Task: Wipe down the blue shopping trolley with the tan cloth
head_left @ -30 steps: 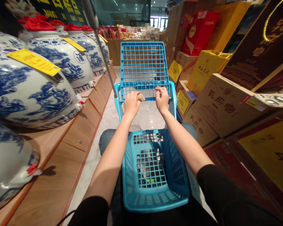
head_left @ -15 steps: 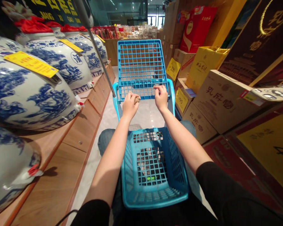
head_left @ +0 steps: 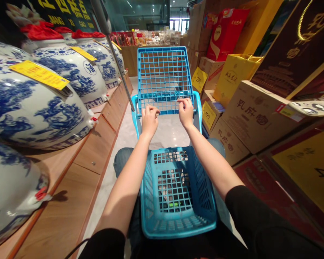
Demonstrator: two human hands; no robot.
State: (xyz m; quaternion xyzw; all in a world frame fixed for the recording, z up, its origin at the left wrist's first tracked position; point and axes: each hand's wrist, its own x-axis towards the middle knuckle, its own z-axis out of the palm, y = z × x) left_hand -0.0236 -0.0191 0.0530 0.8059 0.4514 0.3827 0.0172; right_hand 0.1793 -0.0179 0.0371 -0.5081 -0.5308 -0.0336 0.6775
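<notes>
Both my hands are at the lower edge of a blue grid panel (head_left: 164, 68), which sits between two curved blue cart arms (head_left: 135, 122). My left hand (head_left: 150, 117) is closed, palm down, over the left part of that edge. At the right part my right hand (head_left: 186, 111) is closed too, its index finger bent out to the left across the grid. Whether the fingers wrap the bar there is hidden. Between my forearms, close to my body, sits a blue plastic basket (head_left: 148, 225) with lattice walls. A small green item (head_left: 174, 204) shows through its lattice.
Large blue-and-white jars (head_left: 43, 104) stand on a wooden ledge (head_left: 89, 151) to the left. A grey pole (head_left: 118, 68) slants down to the cart's left arm. Stacked cartons (head_left: 259, 108) and a yellow gift bag (head_left: 233, 77) line the right. Further ahead is a counter of packaged goods (head_left: 156, 37).
The panel, basket and both hands have shifted slightly right in view. The jars at left appear slightly further right too. My hands keep nearly the same pose at the panel's edge.
</notes>
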